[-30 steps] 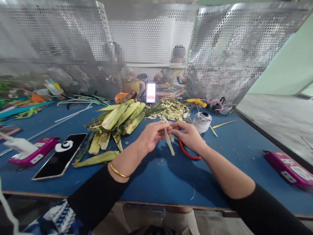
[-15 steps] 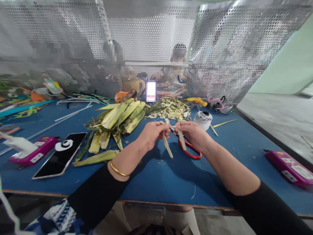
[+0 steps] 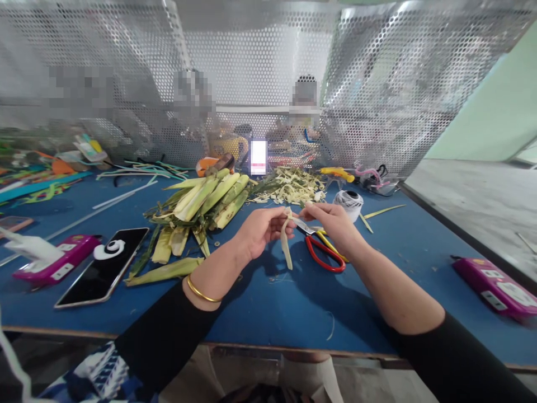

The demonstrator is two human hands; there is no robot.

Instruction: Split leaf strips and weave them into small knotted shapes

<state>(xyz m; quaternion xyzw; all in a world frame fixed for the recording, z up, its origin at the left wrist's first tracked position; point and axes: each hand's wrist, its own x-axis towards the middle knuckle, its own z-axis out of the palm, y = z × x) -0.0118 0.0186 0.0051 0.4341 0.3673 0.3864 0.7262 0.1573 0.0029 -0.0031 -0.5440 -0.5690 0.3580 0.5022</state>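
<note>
My left hand (image 3: 268,228) pinches a narrow pale corn husk strip (image 3: 286,246) between thumb and fingers. The strip loops at the top, and one end dangles toward the table. Close by on the right, my right hand (image 3: 329,221) has thumb and fingertips pressed together; whatever they hold is too small or hidden to name. Below the right hand lie scissors with red and yellow handles (image 3: 321,258), their blades pointing at my left fingers. A spool of white thread (image 3: 349,202) stands just behind my right hand.
Corn husks (image 3: 210,201) are heaped left of centre, with shredded husk (image 3: 293,186) behind. A phone (image 3: 104,268) and purple power strips (image 3: 62,260) (image 3: 497,285) lie toward the sides. A perforated metal screen (image 3: 260,61) closes off the back, with people beyond it.
The strip end that hung from my right hand no longer shows there. A strip now dangles from my left hand alone, and more of the scissors is visible.
</note>
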